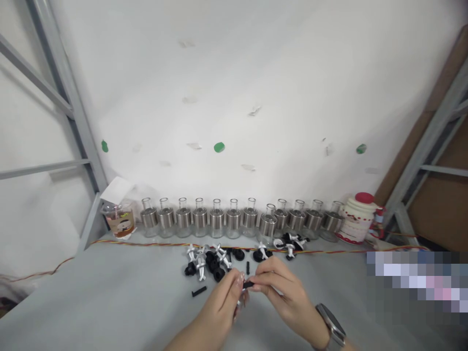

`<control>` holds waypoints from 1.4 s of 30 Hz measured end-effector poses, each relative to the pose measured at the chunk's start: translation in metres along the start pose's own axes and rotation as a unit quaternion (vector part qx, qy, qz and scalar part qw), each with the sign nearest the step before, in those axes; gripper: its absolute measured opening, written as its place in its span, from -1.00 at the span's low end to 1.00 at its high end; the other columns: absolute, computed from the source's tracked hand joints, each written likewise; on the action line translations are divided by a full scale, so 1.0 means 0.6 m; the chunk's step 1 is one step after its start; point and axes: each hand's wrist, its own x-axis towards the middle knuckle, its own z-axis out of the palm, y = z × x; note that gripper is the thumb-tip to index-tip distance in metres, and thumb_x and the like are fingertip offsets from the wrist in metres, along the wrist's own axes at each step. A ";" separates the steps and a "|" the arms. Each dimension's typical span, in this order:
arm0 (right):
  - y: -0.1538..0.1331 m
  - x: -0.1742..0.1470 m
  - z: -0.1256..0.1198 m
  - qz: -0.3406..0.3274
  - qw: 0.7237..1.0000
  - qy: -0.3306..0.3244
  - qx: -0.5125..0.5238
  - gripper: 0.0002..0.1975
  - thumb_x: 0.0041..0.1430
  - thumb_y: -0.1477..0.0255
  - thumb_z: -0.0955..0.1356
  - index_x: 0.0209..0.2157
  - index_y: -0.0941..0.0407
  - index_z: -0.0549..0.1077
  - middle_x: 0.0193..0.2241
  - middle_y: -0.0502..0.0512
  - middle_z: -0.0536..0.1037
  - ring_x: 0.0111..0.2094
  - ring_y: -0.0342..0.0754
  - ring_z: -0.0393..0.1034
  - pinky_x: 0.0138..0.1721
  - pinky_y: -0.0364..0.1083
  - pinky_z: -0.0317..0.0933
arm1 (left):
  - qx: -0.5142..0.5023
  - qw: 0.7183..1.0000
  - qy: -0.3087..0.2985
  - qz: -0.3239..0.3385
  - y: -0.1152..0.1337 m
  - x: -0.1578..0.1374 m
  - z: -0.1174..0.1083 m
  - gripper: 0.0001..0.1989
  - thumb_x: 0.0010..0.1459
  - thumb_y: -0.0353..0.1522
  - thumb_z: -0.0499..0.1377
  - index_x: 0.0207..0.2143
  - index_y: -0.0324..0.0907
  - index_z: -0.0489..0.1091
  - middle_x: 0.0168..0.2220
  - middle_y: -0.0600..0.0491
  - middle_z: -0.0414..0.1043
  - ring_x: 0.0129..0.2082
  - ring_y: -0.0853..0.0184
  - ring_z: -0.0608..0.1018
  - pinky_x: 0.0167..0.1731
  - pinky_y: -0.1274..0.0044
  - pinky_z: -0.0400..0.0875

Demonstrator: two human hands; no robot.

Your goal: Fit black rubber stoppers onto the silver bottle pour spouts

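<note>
Over the grey table, my left hand point(227, 295) and my right hand point(281, 287) meet close together. A short black tube point(248, 284) is pinched between the right thumb and fingers, its left end against my left fingertips. Below those fingertips shows a bit of silver, apparently a pour spout point(239, 303) mostly covered by the closed left hand. Just beyond lie loose silver pour spouts point(201, 263) and round black stoppers point(218, 274). One black tube point(199, 291) rests left of my hands, and a shorter black piece point(247, 267) lies behind them.
Several glass bottles point(217, 219) with steel sleeves stand in a row along the wall. More spouts point(290, 249) lie back right. A red-and-yellow wire point(164, 244) crosses the table point(139, 297). A plastic cup point(120, 220) and a white jar point(357, 219) flank the row.
</note>
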 end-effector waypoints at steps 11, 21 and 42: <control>-0.002 0.001 0.006 0.047 0.998 -0.004 0.052 -0.87 0.19 0.49 0.27 -0.30 0.06 0.45 -0.39 0.08 0.38 -0.33 -0.06 0.31 -0.31 -0.09 0.25 | 0.012 1.000 0.002 -0.001 0.000 0.002 -0.003 -0.60 0.14 -0.01 -0.11 -0.43 -0.16 0.17 -0.54 0.19 0.12 -0.58 0.48 0.17 -0.61 0.62 0.03; -0.004 0.000 0.011 0.074 0.995 -0.009 0.062 -0.88 0.19 0.47 0.26 -0.35 0.08 0.44 -0.39 0.08 0.36 -0.32 -0.06 0.31 -0.28 -0.09 0.24 | 0.045 0.999 -0.002 -0.004 -0.001 0.002 -0.006 -0.59 0.15 -0.03 -0.12 -0.48 -0.16 0.18 -0.58 0.18 0.16 -0.63 0.49 0.19 -0.64 0.61 0.05; 0.000 0.000 0.013 0.095 0.991 0.003 0.096 -0.91 0.19 0.49 0.27 -0.35 0.06 0.41 -0.38 0.03 0.32 -0.31 -0.08 0.27 -0.26 -0.12 0.18 | 0.019 0.999 -0.011 0.032 -0.001 0.002 -0.004 -0.60 0.16 -0.03 -0.13 -0.45 -0.17 0.16 -0.59 0.21 0.11 -0.62 0.51 0.17 -0.65 0.65 0.05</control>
